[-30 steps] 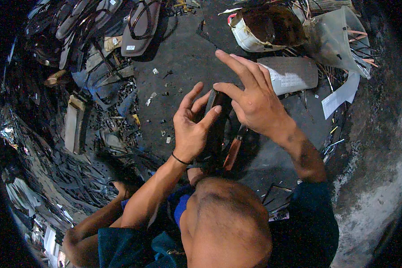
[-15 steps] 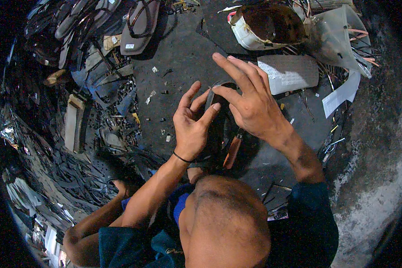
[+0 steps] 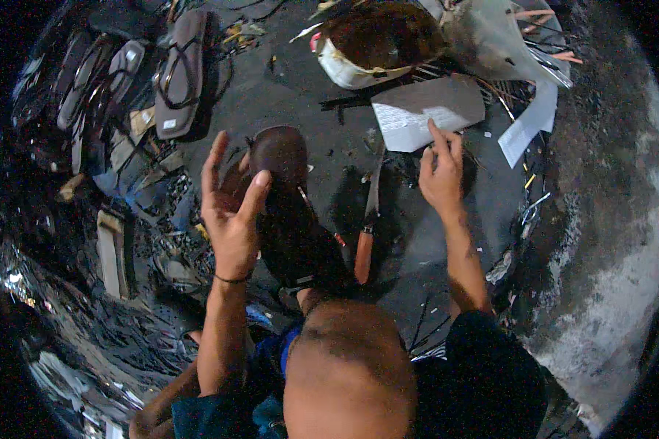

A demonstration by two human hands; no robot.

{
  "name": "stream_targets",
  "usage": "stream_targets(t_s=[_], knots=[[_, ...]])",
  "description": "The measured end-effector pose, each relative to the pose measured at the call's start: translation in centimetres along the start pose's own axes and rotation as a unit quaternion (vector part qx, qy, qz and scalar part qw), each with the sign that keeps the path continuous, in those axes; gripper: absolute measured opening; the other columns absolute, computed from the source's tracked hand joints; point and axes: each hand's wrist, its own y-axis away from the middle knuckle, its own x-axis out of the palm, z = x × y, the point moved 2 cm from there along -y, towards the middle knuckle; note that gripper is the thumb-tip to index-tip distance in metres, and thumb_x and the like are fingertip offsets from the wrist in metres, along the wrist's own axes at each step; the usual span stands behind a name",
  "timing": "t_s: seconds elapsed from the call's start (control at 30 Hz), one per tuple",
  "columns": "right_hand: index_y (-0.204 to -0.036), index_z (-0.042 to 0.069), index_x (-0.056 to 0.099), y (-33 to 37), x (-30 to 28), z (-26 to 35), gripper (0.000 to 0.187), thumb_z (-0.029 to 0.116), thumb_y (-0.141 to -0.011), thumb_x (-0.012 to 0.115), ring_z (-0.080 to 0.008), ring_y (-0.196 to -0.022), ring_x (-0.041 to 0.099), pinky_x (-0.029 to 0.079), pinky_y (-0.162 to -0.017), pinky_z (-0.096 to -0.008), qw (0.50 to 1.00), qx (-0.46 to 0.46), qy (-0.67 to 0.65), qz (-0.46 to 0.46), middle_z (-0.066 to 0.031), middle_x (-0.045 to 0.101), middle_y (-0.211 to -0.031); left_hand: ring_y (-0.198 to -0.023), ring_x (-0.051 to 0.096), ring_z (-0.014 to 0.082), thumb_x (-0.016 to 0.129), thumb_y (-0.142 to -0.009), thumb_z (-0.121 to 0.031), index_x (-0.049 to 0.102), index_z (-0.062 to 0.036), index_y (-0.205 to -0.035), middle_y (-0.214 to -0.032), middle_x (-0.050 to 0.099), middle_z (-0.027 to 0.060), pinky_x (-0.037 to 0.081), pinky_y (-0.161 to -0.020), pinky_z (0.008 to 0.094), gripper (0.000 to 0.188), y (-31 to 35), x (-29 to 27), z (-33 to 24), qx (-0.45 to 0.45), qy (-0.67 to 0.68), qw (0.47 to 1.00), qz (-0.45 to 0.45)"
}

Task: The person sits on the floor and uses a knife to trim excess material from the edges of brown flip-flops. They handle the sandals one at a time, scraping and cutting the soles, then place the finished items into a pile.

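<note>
1. Floor (image 3: 285, 80): dark and littered; sandals (image 3: 179, 69) lie at its top-left, a bowl (image 3: 377, 40) at the top edge.
2. Shoe (image 3: 289, 212): dark brown, worn, sole side up, rounded toe pointing away; mid-floor, just right of the left hand.
3. Grey sheet (image 3: 428, 110) lies below the bowl.
4. Left hand (image 3: 231, 212): fingers spread wide, thumb against the shoe's side.
5. Right hand (image 3: 441, 175): loosely curled, holding nothing, fingertips at the sheet's lower edge.
6. Knife (image 3: 366, 227): orange handle, flat on the floor between shoe and right hand.

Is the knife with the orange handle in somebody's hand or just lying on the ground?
Lying on the ground. The knife rests flat between the left hand and right hand; neither touches it.
</note>
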Motion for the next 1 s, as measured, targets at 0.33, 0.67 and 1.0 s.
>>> stream_targets(t_s=[0.33, 0.67, 1.0], knots=[[-0.152, 0.012, 0.035, 3.4, 2.9, -0.7, 0.073, 0.002, -0.083, 0.057, -0.0360, -0.112, 0.048, 0.039, -0.098, -0.0475, 0.982, -0.008, 0.164, 0.089, -0.0171, 0.046, -0.127, -0.116, 0.059, 0.0236, 0.065, -0.089, 0.004, 0.031, -0.0010, -0.149, -0.136, 0.053, 0.0188, 0.046, -0.101, 0.0352, 0.070, 0.3, 1.2, -1.9, 0.051, -0.049, 0.995, 0.077], [-0.135, 0.015, 0.055, 4.1, 2.2, -1.4, 0.054, 0.008, -0.082, 0.061, -0.0312, -0.109, 0.054, 0.035, -0.096, -0.0470, 0.982, -0.013, 0.150, 0.110, -0.0099, 0.048, -0.133, -0.115, 0.060, 0.0235, 0.066, -0.088, 0.004, 0.033, 0.0000, -0.147, -0.127, 0.059, 0.0175, 0.045, -0.102, 0.0357, 0.068, 0.3, 1.7, -3.4, 0.055, -0.049, 0.993, 0.097], [-0.148, -0.001, 0.024, 0.2, -5.1, 15.4, 0.079, 0.019, -0.088, 0.070, -0.0249, -0.114, 0.059, 0.048, -0.095, -0.0351, 0.864, -0.001, -0.500, 0.055, -0.0178, 0.055, -0.128, -0.130, 0.047, 0.0254, 0.063, -0.090, -0.002, 0.016, -0.0010, -0.155, -0.147, 0.041, 0.0141, 0.035, -0.111, 0.0400, 0.080, 1.1, 2.4, -5.7, 0.026, 0.088, 0.976, 0.196]])
